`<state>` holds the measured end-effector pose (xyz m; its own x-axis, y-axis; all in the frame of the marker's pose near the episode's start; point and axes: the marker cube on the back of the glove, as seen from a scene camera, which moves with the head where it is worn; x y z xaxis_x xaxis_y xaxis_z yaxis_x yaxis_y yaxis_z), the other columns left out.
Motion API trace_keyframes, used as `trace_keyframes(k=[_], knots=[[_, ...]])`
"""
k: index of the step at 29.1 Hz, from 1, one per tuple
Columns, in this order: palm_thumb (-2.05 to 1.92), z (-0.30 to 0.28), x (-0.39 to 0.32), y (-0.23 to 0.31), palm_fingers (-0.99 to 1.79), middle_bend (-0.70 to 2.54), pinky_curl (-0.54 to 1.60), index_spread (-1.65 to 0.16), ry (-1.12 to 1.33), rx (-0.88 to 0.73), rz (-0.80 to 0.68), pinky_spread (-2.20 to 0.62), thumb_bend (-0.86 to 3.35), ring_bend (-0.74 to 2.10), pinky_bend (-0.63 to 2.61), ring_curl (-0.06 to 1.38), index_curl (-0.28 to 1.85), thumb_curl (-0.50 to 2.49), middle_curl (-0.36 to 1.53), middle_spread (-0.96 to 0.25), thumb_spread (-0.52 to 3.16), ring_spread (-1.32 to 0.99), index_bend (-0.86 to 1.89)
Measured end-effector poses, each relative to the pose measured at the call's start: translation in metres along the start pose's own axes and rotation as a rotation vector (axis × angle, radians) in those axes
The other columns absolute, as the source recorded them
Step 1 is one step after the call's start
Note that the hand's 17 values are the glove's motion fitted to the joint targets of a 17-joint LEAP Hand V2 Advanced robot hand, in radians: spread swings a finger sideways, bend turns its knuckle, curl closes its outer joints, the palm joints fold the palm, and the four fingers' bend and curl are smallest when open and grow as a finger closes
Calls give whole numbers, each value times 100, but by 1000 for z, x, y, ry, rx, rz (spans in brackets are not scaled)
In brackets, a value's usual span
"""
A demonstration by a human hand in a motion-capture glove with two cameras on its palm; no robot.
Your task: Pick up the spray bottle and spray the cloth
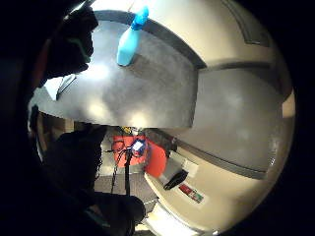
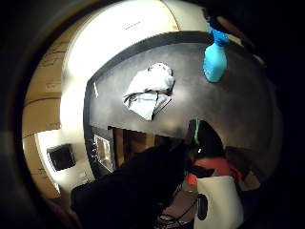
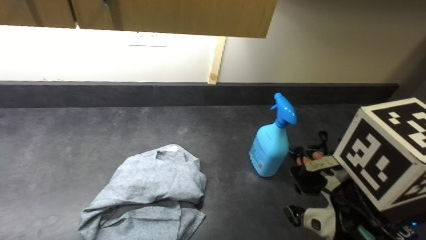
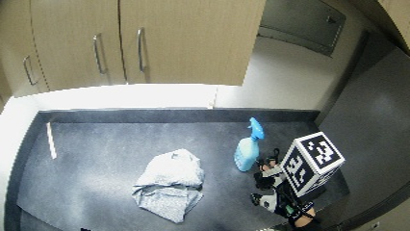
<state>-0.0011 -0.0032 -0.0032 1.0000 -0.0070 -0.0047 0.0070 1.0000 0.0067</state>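
Grey cloth (image 3: 148, 196) lies crumpled and limp on the near left of the dark table (image 3: 66, 135), while the blue spray bottle (image 3: 270, 144) stands upright to its right. Just right of the bottle, the gloved right hand (image 3: 313, 172) touches nothing; whether its fingers are curled I cannot tell. Rigid smooth plastic, probably light: best taken round the narrow neck under the trigger.

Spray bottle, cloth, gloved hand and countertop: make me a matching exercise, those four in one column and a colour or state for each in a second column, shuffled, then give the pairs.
Column one:
1. spray bottle
2. cloth
3. gloved right hand
4. countertop

Column two:
A. crumpled, light grey
B. dark, speckled surface
C. upright, blue
D. beside the bottle, not touching it

Pairs: 1-C, 2-A, 3-D, 4-B
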Motion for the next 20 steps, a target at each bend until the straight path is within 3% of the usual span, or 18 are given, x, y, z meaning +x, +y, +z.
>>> trace_keyframes(k=[8,20], knots=[[64,-7,-3,-8,59,19,27,-29,21,7,-13,4,36,51,77,23,9,22,13,3,67,3,9],[69,5,-7,-5,54,19,33,-35,3,-12,-15,4,27,54,81,29,13,32,21,4,91,4,10]])
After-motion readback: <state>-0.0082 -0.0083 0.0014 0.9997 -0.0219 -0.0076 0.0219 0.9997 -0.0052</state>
